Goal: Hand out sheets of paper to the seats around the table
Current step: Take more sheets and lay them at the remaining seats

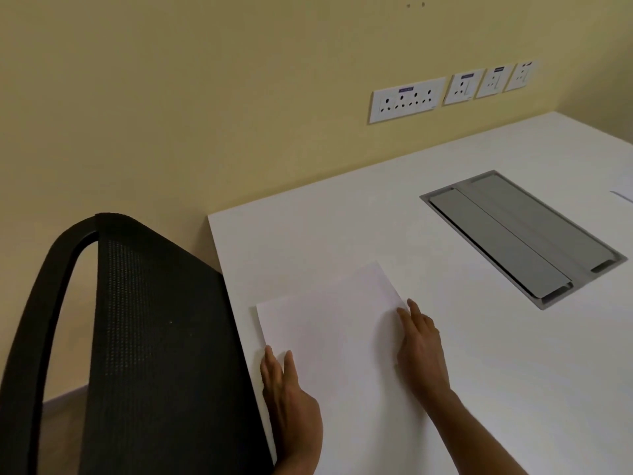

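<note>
A white sheet of paper (pixel 329 320) lies flat on the white table (pixel 462 371), close to the table's left edge and in front of the black mesh chair (pixel 154 337). My left hand (pixel 291 389) rests with straight fingers on the sheet's near left corner. My right hand (pixel 421 344) lies flat along the sheet's right edge, fingers extended and touching it. Neither hand grips the paper.
A grey metal cable hatch (pixel 520 234) is set into the table's middle. A corner of another white sheet (pixel 621 195) shows at the far right edge. Wall sockets (pixel 407 99) line the yellow wall behind the table.
</note>
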The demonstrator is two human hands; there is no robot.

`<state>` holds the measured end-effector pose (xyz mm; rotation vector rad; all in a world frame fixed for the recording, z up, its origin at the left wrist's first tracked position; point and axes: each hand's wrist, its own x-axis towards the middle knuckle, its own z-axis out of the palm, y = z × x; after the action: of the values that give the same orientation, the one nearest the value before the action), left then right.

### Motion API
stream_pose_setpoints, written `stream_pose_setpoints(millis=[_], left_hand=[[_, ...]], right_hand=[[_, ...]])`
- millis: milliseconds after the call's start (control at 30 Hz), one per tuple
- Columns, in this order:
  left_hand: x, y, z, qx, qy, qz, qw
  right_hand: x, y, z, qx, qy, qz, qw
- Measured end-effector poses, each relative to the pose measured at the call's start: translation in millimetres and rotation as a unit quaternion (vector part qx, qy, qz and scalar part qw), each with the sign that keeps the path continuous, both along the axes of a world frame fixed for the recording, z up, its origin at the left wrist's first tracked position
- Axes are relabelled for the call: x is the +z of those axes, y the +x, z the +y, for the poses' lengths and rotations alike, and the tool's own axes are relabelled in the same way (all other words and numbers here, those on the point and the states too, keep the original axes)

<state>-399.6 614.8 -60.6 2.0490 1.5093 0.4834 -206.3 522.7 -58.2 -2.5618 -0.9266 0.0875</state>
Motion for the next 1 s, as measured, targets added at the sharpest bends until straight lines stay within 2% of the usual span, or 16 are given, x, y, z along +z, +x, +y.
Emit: stream_pose_setpoints(millis=[100,267,500,733,1000], left_hand=[[-4.1,-2.4,0.6,-0.055,0.037,0.043,0.997],[-14.0,-6.4,-0.9,-0.108,0.040,0.054,0.992],[-11.3,-5.4,-5.1,-0.144,0.076,0.078,0.984],[-15.5,-9.1,-6.6,-0.178,0.042,0.158,0.970],[2.4,-5.8,-5.8,-0.187,0.026,0.182,0.965]], right_hand=[[-5.1,2.5,-2.2,0.041,-0.019,-0.035,0.998],[-16.2,6.8,-5.9,0.093,-0.020,-0.051,0.994],[-27.6,11.1,-9.4,0.118,-0.010,-0.026,0.993],[-36.1,12.1,-10.3,0.126,-0.004,-0.008,0.992],[-26.3,13.9,-12.6,0.121,-0.019,0.004,0.992]])
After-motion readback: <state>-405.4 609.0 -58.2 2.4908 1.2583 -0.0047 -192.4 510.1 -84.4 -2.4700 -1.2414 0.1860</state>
